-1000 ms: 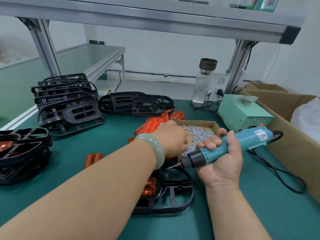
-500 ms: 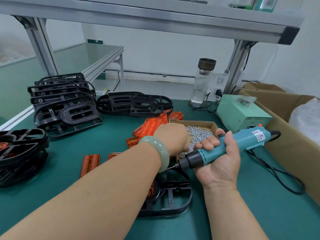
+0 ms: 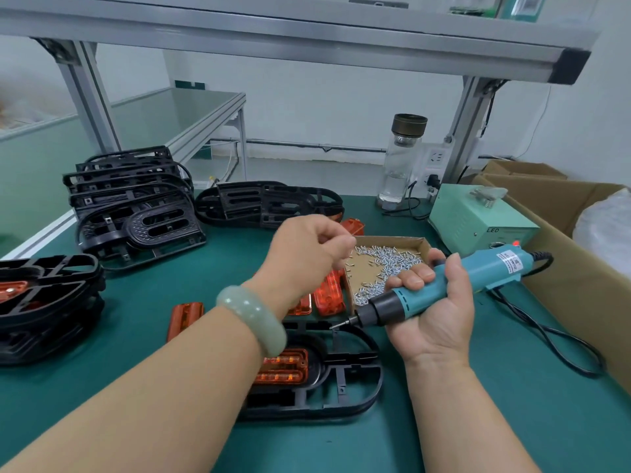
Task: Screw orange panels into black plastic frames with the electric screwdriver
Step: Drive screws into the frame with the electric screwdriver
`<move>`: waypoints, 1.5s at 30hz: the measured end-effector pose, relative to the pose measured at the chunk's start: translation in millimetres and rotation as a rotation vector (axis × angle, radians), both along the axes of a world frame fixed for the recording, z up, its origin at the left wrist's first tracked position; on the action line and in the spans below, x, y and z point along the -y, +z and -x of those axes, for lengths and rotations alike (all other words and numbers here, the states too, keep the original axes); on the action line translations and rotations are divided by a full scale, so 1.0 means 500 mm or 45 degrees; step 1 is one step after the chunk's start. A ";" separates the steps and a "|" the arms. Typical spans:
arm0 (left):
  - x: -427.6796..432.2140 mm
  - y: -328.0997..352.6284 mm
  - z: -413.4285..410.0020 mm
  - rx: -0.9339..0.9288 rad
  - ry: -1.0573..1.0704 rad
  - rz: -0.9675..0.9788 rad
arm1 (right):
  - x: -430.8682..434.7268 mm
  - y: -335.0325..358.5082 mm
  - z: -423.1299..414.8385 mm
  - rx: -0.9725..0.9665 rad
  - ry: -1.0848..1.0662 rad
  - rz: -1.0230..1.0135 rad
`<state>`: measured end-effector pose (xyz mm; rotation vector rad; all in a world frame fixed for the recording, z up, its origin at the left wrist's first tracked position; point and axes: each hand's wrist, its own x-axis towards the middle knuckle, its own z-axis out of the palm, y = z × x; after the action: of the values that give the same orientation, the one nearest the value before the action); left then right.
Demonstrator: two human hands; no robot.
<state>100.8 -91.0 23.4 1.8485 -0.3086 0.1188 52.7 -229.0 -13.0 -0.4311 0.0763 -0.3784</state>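
1. The black frame (image 3: 355, 401) in work lies flat on the green tabletop (image 3: 512, 404) at the lower centre of the picture. 1 orange panel (image 3: 283, 367) is seated in its left half, partly hidden by the left forearm.
2. The electric screwdriver (image 3: 478, 271) is gripped round its barrel by the right hand (image 3: 433, 308), with the fingers wrapped tight. Its bit is pointed to the lower left and held just above the black frame's upper edge.
3. The left hand (image 3: 307, 254) is raised over the left edge of the cardboard tray (image 3: 386, 240) of screws (image 3: 392, 264). Its fingers are curled and the thumb is set against the forefinger. The fingertips are blurred, so it cannot be told whether a screw is pinched.
4. The black frame is judged light and stiff, but its ribs are thin. It is best pressed down or held by its outer rim, clear of the bit.
5. The orange panel is judged to be hard, glossy plastic that could crack if overdriven. It is best held by its edges.
6. The screws are tiny and slippery, so a fingertip pinch is called for.
7. Loose orange panels (image 3: 327, 291) lie just left of the tray, and stacked frames (image 3: 136, 206) stand at the upper left.
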 end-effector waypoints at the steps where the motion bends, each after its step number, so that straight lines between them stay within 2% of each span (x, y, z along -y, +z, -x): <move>1: -0.019 -0.004 0.010 -0.016 0.045 0.039 | 0.000 0.000 0.000 0.002 0.000 0.004; 6: -0.111 -0.038 0.069 -0.112 0.202 0.240 | -0.003 -0.002 0.000 0.019 0.030 0.016; 11: -0.154 -0.065 0.117 -0.096 0.343 0.502 | -0.011 -0.001 -0.001 0.051 0.056 0.071; 29: -0.179 -0.080 0.115 0.282 0.571 0.334 | -0.029 -0.002 0.004 0.072 0.082 0.057; 31: -0.176 -0.079 0.119 0.185 0.519 0.386 | -0.030 0.000 0.006 0.082 0.073 0.026; 36: -0.152 -0.071 0.147 -0.270 0.099 0.664 | -0.035 0.010 0.010 0.098 -0.004 -0.061; 40: -0.126 -0.064 0.160 -0.481 -0.038 0.899 | -0.046 0.018 0.015 0.084 -0.032 -0.121; 45: -0.104 -0.057 0.172 -0.734 -0.128 1.059 | -0.045 0.032 0.029 0.107 -0.030 -0.225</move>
<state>15.0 -39.2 -5.2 0.9750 0.0612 -0.3141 38.1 -206.3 3.2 -0.2394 0.0326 -0.4089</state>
